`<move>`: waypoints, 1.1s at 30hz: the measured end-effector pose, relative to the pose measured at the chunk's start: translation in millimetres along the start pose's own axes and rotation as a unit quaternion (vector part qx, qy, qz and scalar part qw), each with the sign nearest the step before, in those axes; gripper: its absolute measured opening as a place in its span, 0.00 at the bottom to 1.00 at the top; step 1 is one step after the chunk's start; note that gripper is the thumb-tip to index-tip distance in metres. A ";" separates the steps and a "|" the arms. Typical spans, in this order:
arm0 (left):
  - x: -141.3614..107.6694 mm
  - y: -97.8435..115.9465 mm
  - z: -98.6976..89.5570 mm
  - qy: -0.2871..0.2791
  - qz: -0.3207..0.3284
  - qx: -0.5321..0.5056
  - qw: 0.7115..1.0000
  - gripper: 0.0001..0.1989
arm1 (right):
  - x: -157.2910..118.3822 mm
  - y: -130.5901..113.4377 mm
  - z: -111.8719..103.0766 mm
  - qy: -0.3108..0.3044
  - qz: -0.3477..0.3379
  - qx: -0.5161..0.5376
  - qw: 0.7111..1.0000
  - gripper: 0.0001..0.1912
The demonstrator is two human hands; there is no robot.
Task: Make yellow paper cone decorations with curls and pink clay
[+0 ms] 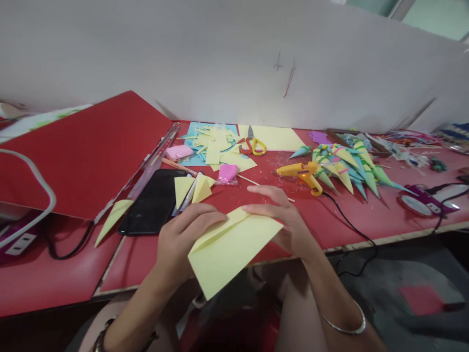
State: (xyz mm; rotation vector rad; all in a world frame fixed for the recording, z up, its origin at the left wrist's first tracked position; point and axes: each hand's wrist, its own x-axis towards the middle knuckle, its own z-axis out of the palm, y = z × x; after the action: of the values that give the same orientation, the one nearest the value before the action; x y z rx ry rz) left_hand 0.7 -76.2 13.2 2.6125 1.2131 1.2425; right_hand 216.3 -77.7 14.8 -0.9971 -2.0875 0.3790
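A pale yellow sheet of paper (234, 249) is held between my two hands over the table's front edge, its far edge curling over. My left hand (183, 232) grips its left side, the thumb hidden behind the paper. On the right side my right hand (286, 220) pinches the far edge, with one finger raised off it. Just beyond my left hand lie yellow paper cones (201, 188) and a black phone (154, 200). A pink clay-like packet (227, 173) sits beyond the sheet.
An orange glue gun (300, 173) rests at right, its cord running off the edge. Behind it are several yellow, blue and green cones (346, 164). Scissors (252, 143) lie among paper strips (216, 142) at the back. A big red board (91, 156) leans at left.
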 end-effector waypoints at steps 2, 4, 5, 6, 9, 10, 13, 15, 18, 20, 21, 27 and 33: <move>-0.9 -5.0 1.0 -0.037 -0.005 0.004 0.999 0.12 | -0.6 1.2 4.7 0.002 -0.026 -0.035 0.999 0.12; -2.2 -11.3 3.1 -0.084 -0.009 0.015 0.996 0.12 | -1.1 3.2 8.9 -0.020 -0.039 -0.079 0.996 0.12; -2.9 -14.4 4.2 -0.110 -0.006 0.021 0.994 0.13 | -1.2 4.4 10.4 -0.038 -0.040 -0.104 0.993 0.13; -3.7 -17.3 5.2 -0.135 0.001 0.027 0.991 0.14 | -1.2 5.6 11.7 -0.059 -0.037 -0.129 0.989 0.15; -6.9 -23.4 7.2 -0.210 0.025 0.058 0.976 0.18 | -0.6 8.3 13.9 -0.123 -0.012 -0.184 0.975 0.18; -8.1 -24.5 7.5 -0.239 0.034 0.066 0.968 0.20 | -0.4 8.7 14.3 -0.140 -0.002 -0.193 0.971 0.17; -11.5 -25.6 6.9 -0.306 0.057 0.070 0.948 0.21 | -0.2 8.1 14.7 -0.188 0.005 -0.178 0.966 0.17; -12.6 -24.9 5.0 -0.323 0.063 0.066 0.942 0.21 | -0.3 6.9 14.3 -0.222 -0.005 -0.125 0.967 0.19; -12.0 -20.7 1.0 -0.323 0.062 0.050 0.943 0.19 | -0.6 5.6 13.1 -0.260 -0.003 -0.061 0.964 0.18; -10.8 -15.8 -0.8 -0.316 0.063 0.041 0.946 0.18 | -0.9 5.7 12.5 -0.267 0.006 -0.048 0.963 0.18; -10.4 -13.1 -1.2 -0.312 0.066 0.044 0.947 0.17 | -1.1 6.0 12.4 -0.267 0.010 -0.045 0.962 0.19; -15.0 -3.3 0.7 -0.304 0.113 0.117 0.939 0.10 | -1.8 9.6 13.2 -0.264 0.009 -0.016 0.964 0.16; -21.0 -3.0 6.6 -0.272 0.068 0.104 0.954 0.10 | -0.8 13.0 15.8 -0.216 0.029 0.041 0.975 0.10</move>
State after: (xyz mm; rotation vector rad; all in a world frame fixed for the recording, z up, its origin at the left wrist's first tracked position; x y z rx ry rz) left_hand -4.9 -85.6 -6.1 2.9303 1.1137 0.3520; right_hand 211.6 -68.9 -3.2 -0.9931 -2.4061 0.7619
